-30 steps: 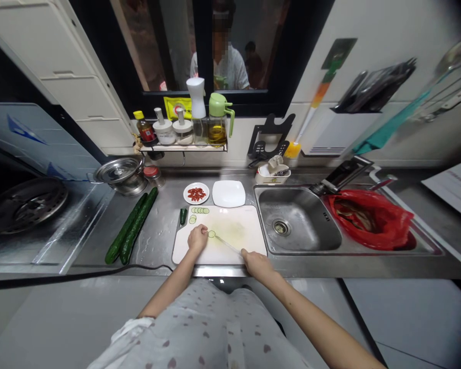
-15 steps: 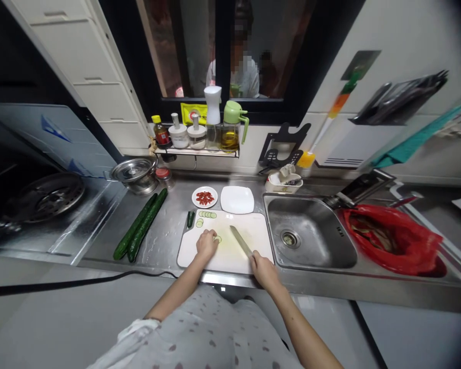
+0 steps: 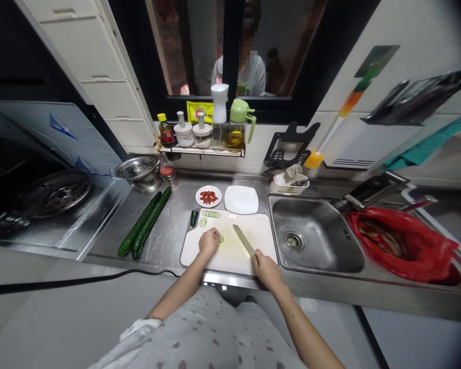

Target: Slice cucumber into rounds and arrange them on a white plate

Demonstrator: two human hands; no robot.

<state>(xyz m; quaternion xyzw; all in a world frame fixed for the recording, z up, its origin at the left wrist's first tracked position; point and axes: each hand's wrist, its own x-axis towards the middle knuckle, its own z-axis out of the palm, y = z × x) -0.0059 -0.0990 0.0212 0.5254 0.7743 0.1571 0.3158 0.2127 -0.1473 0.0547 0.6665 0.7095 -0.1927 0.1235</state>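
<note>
A white cutting board (image 3: pixel 232 261) lies in front of me on the steel counter. My left hand (image 3: pixel 209 242) is over its left half, fingers curled and pinched together at a thin cucumber slice (image 3: pixel 221 239); the fingers partly hide it. My right hand (image 3: pixel 267 267) is closed round the handle of a kitchen knife (image 3: pixel 243 239), whose blade lies low over the board, pointing away and left. A row of cucumber slices (image 3: pixel 211 214) and a few loose slices (image 3: pixel 203 222) sit at the board's upper left. Dark green cucumber pieces (image 3: pixel 194 218) rest at that corner.
Two whole cucumbers (image 3: pixel 152 221) lie left of the board. Behind it stand a plate of chopped red pieces (image 3: pixel 208 188) and a white square plate (image 3: pixel 241 199). To the right are a sink (image 3: pixel 315 256) and a red plastic bag (image 3: pixel 407 256). A condiment shelf (image 3: pixel 203 151) hangs behind.
My left fingertips have lifted slightly off the board, and more of the slice beside them shows. The knife and my right hand stay in place. The view has shifted a little.
</note>
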